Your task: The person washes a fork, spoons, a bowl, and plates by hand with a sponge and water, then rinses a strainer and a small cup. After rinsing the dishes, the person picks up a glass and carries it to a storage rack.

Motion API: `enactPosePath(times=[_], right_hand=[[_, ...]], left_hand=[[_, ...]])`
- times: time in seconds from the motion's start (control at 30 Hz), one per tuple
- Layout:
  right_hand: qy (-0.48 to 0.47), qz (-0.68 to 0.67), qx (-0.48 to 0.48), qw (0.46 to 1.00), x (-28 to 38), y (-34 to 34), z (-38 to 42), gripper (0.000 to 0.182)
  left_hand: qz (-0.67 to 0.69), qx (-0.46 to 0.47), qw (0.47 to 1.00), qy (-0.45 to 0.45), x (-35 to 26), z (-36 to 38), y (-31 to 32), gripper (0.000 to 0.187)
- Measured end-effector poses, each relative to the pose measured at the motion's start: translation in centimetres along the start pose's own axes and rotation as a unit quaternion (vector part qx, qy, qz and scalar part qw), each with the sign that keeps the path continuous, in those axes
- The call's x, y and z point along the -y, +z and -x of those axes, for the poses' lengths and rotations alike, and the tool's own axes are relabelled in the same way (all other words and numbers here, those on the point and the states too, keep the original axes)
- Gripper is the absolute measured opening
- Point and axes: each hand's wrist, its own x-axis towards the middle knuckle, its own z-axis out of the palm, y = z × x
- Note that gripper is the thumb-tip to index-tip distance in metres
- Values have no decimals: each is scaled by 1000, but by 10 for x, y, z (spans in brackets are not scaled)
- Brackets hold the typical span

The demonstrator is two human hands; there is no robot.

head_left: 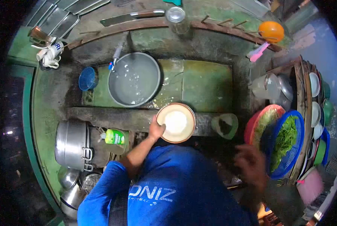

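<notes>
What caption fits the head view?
Left hand holding pale bowl near grey basin; blurred right hand near blue basket.

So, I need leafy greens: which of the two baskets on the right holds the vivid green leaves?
The blue basket; its leaves are vivid green, while the red basket to its left holds paler contents.

Along the back wall, stained grey [97, 56], runs a narrow wooden ledge [232, 31] with pegs [225, 21] poking out! Below, a green tiled surface [208, 83], seam down the middle, damp patches catching the light, and a rough concrete curb [112, 116] across its front. Left, a green frame [26, 105] edges darkness; right, a weathered wooden rack [301, 94] near a pale bluish wall [327, 47]. Deep shadow underneath!
</notes>
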Motion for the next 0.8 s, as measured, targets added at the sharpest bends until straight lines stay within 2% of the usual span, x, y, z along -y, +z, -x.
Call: enactPosePath(times=[0.03,0.07,0.13,0.2,0.23,0.3,0.4,0.43,0.47,0.5,0.53,0.6,0.63,0.67,0.7,0.73,0.8], right_hand=[[21,43,76,996,-14,46,-43,41],[20,46,71,996,-49,93,-83,50],[75,163,4,984,-142,171,-146,60],[17,245,-60,968,-195,204,-179,64],[9,249,-56,967,-190,208,-187,64],[119,199,-39,972,-182,219,-199,57],[132,252,-35,958,-164,223,-205,47],[120,201,-57,971,-130,226,-201,41],[46,228,-87,969,-140,235,-209,40],[12,237,-102,966,-131,241,-217,37],[-23,246,-116,962,-110,250,-227,35],[34,249,-89,964,-67,269,-258,32],[-53,239,-115,963,-61,283,-279,31],[14,238,-76,968,-41,296,-301,33],[-67,243,-98,963,-31,315,-320,38],[-58,221,-81,970,-24,333,-344,43],[-77,202,-79,973,-19,369,-388,45]], left_hand=[[-45,3,998,53,26,-9,1,54],[-43,-10,997,64,69,-17,9,60],[-44,63,997,-6,33,-10,-4,65],[-74,78,991,78,28,-11,-14,66],[-67,84,992,63,28,-11,-15,67],[-38,90,995,36,26,-13,-16,67],[26,135,991,-1,11,-25,-32,74],[44,150,988,4,-10,-29,-51,76],[60,164,985,8,-22,-33,-63,77],[124,92,985,72,15,-46,-46,76],[130,88,985,69,6,-54,-57,76],[104,-7,988,118,-16,-86,-94,71],[83,-29,991,101,-25,-102,-113,71],[62,-52,993,83,-28,-119,-131,71],[79,-68,991,78,-14,-142,-142,68],[82,-74,991,77,-6,-163,-154,68],[73,-145,977,139,15,-192,-171,64]])
